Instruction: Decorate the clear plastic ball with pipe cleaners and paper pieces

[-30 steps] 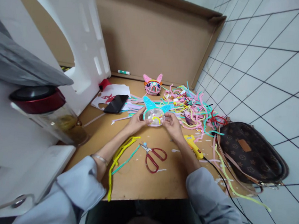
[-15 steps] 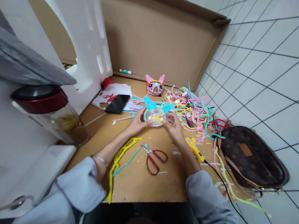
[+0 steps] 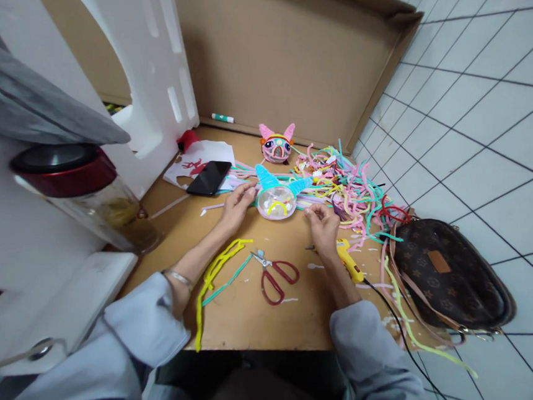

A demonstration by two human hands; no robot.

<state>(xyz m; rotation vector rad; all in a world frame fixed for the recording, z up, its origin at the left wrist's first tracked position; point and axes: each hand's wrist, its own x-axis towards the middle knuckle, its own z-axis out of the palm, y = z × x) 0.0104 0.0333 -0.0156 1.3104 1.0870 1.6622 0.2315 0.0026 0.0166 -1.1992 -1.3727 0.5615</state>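
Observation:
A clear round craft head (image 3: 277,202) with two fuzzy blue ears and a curved yellow strip on its front sits on the table. Beside its left edge is my left hand (image 3: 238,205), fingers loosely bent and apart from each other, not gripping it. My right hand (image 3: 322,227) is off to its right, thumb and fingertips pinched together; anything between them is too small to make out. Red-handled scissors (image 3: 274,278) lie nearer to me, with yellow pipe cleaners (image 3: 213,276) and a teal pipe cleaner (image 3: 229,281) to their left.
Behind stands a finished pink-eared head (image 3: 275,148). Tangled pipe cleaners (image 3: 351,195) spread at the back right. A yellow glue gun (image 3: 350,263) lies by my right forearm, near a brown handbag (image 3: 451,275). At left are a phone (image 3: 209,177) and a glass bottle (image 3: 120,212).
Both hands have let go of the blue-eared head and drawn apart to either side. It now rests on the table, while the right hand's fingers have curled into a pinch.

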